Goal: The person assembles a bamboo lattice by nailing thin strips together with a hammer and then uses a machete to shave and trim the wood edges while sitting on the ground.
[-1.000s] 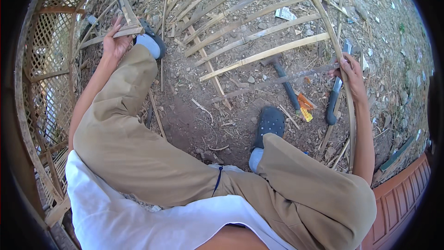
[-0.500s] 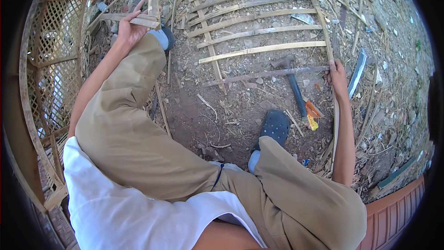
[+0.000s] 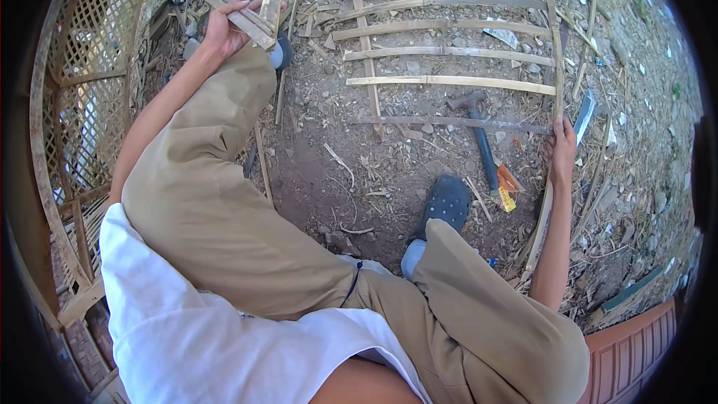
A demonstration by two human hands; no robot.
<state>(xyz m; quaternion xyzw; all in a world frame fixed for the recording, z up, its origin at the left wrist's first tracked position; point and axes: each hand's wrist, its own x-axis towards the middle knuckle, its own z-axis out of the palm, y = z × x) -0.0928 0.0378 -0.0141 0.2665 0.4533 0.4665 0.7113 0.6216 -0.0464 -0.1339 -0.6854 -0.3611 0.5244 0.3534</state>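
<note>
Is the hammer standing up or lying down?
Lying down: the hammer rests flat on the dirt, head toward the bamboo slats, untouched by either hand.

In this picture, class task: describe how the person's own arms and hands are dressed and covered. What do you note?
Both forearms are bare from the elbow down; no sleeves reach them. The left hand and the right hand wear no gloves, and no rings, watch or bands can be made out. The only clothing near the arms is a white shirt over the body, its sleeves not clearly shown.
</note>
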